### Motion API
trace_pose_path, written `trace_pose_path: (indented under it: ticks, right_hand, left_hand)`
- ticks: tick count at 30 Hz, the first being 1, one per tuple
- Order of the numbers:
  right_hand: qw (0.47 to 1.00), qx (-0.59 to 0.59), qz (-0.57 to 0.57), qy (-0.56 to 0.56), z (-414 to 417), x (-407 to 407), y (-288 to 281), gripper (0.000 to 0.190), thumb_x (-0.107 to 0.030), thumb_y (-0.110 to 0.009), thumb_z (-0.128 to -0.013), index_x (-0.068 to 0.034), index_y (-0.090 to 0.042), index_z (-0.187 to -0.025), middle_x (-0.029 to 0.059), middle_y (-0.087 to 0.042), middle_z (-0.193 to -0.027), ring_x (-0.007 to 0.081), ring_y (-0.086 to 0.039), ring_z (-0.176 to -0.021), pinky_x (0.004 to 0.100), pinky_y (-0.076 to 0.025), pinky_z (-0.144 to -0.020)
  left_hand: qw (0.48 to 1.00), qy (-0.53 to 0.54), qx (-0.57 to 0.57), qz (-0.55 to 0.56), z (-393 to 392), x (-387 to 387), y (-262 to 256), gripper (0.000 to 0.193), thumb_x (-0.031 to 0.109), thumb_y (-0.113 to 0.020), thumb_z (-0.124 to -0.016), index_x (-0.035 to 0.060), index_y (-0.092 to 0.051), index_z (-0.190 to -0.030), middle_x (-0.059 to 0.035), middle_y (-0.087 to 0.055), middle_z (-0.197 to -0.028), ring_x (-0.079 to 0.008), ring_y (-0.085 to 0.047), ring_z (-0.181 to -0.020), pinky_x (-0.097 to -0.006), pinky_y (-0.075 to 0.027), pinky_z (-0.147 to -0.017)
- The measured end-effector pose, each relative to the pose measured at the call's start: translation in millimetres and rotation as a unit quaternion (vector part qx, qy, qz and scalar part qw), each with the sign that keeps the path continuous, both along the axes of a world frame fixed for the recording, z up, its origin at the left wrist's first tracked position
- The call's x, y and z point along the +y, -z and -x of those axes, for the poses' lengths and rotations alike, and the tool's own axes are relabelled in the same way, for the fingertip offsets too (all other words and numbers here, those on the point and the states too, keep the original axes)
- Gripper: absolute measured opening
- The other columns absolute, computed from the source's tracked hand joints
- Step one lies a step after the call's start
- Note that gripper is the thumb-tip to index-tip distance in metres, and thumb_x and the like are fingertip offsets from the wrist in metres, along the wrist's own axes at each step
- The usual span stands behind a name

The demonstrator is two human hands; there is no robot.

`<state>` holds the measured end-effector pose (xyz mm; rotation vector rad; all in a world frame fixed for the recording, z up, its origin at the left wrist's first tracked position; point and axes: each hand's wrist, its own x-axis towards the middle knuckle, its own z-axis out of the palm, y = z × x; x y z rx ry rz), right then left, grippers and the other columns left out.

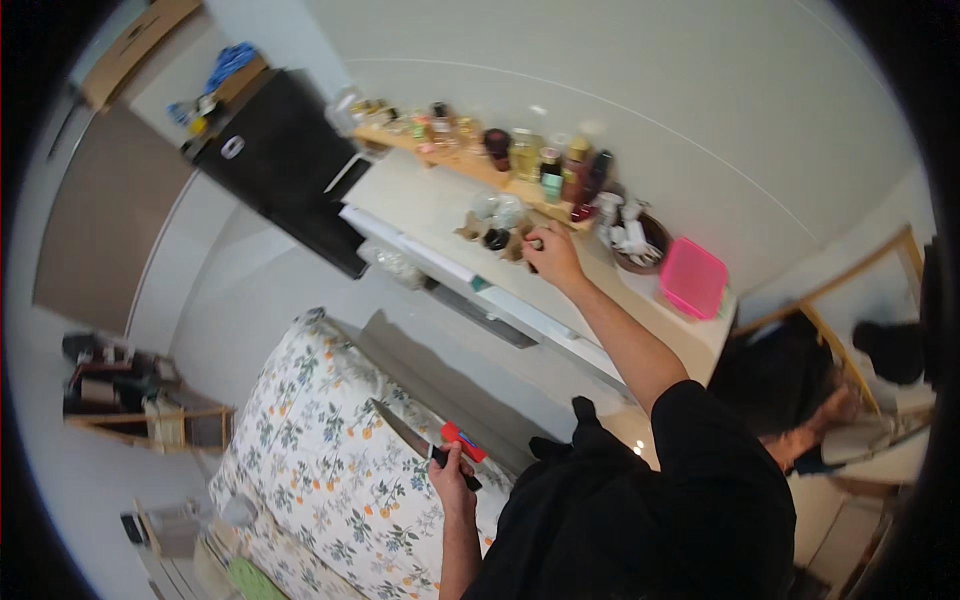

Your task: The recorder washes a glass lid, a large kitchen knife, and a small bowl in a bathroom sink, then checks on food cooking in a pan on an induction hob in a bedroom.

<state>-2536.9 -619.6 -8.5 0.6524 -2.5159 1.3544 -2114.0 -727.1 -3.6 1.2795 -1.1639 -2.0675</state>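
My left hand (451,471) is closed around the black handle of a knife (401,429), whose blade points up and left over the floral bedding. A red case or box (463,442) lies just beyond that hand; whether my fingers touch it, I cannot tell. My right hand (553,253) reaches over the white dresser top (622,300), its fingers curled at a small dark object (535,245) that is mostly hidden. Beside those fingers are brown paper or cardboard pieces (513,247), a round black item (496,239) and clear plastic or glass pieces (508,211).
Perfume bottles (525,154) line a wooden riser (465,161) along the wall. A pot with white items (637,244) and a pink lidded box (694,278) stand at the dresser's right. The floral bed (330,442) lies on the left, a black cabinet (277,165) beyond the dresser.
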Motion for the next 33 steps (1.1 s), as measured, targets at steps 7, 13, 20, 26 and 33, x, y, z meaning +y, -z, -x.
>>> trace_pose_path:
  ticks: [7,13,20,26,33]
  right_hand:
    - [0.995,-0.056,-0.078,0.012,-57,143,-81,0.027,-0.025,-0.074,-0.078,-0.002,-0.071,-0.092,0.0147,-0.058,-0.096,0.0308,-0.061,-0.089,0.0384,-0.049,-0.079]
    - [0.993,-0.062,-0.09,0.04,-66,270,-103,0.022,-0.02,-0.074,-0.08,-0.002,-0.069,-0.092,0.013,-0.058,-0.099,0.0275,-0.06,-0.089,0.0364,-0.049,-0.079]
    - [0.991,-0.079,-0.093,0.049,-39,352,-80,0.018,-0.015,-0.073,-0.082,0.0,-0.067,-0.091,0.015,-0.059,-0.106,0.0302,-0.057,-0.104,0.0393,-0.047,-0.088]
    - [0.988,-0.034,-0.128,0.075,-22,365,-68,0.016,-0.012,-0.073,-0.079,-0.001,-0.068,-0.089,0.0167,-0.059,-0.112,0.0335,-0.055,-0.111,0.0415,-0.047,-0.094]
    - [0.918,0.154,-0.324,0.169,-27,352,-80,0.031,-0.027,-0.073,-0.081,-0.008,-0.073,-0.105,0.0164,-0.064,-0.121,0.0342,-0.06,-0.114,0.0462,-0.048,-0.097]
  left_hand:
    - [0.996,0.09,0.013,-0.013,42,2,0,0.014,0.013,-0.07,-0.092,0.0092,-0.057,-0.094,0.0019,-0.051,-0.063,-0.008,-0.044,-0.048,-0.0253,-0.035,-0.044]
    - [0.991,0.131,0.035,-0.006,74,23,2,0.016,0.014,-0.074,-0.09,0.0093,-0.058,-0.094,0.0013,-0.055,-0.065,-0.0085,-0.046,-0.047,-0.0243,-0.037,-0.045]
    - [0.987,0.15,0.057,-0.016,93,76,-12,0.015,0.014,-0.073,-0.091,0.0084,-0.059,-0.093,0.001,-0.058,-0.071,-0.0073,-0.045,-0.048,-0.0248,-0.038,-0.046]
    - [0.994,0.104,0.036,0.002,100,127,-19,0.014,0.015,-0.073,-0.091,0.0087,-0.06,-0.093,0.003,-0.054,-0.067,-0.0067,-0.044,-0.049,-0.0243,-0.036,-0.046]
    - [0.995,0.079,-0.044,-0.034,86,171,-24,0.022,0.028,-0.073,-0.09,0.0073,-0.065,-0.092,0.0048,-0.053,-0.07,-0.0043,-0.042,-0.056,-0.0236,-0.033,-0.049]
